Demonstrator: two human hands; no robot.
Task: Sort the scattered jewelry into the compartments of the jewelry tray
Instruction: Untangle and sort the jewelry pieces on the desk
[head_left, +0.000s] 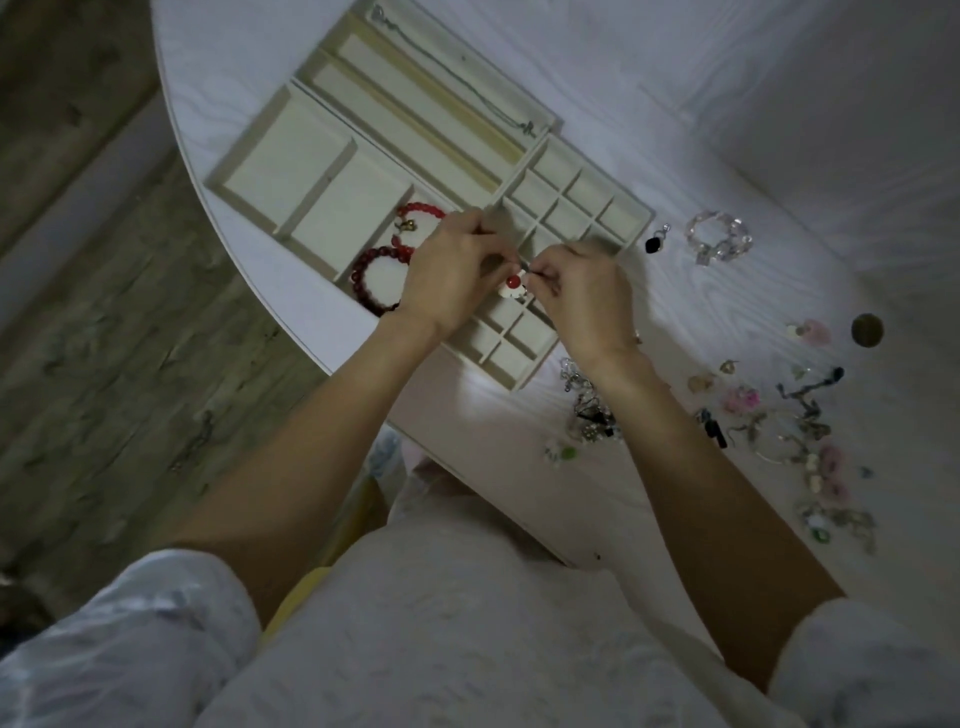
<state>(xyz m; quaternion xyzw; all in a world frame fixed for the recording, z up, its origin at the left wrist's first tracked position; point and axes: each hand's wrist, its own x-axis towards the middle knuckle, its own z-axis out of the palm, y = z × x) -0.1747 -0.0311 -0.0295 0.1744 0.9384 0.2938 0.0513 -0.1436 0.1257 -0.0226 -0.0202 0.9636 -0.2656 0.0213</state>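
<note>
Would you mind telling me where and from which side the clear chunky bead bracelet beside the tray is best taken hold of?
Probably pinch one side of the clear chunky bead bracelet, coming from above: it lies flat on the white table as an open loop, so a finger can drop into the hole. It lies apart from the small black pendant and the beige jewelry tray.

We see our left hand (447, 275) and right hand (582, 296) meeting at the centre of the frame, fingers curled and fingertips pinched together, bare forearms rising from the lower corners.
</note>
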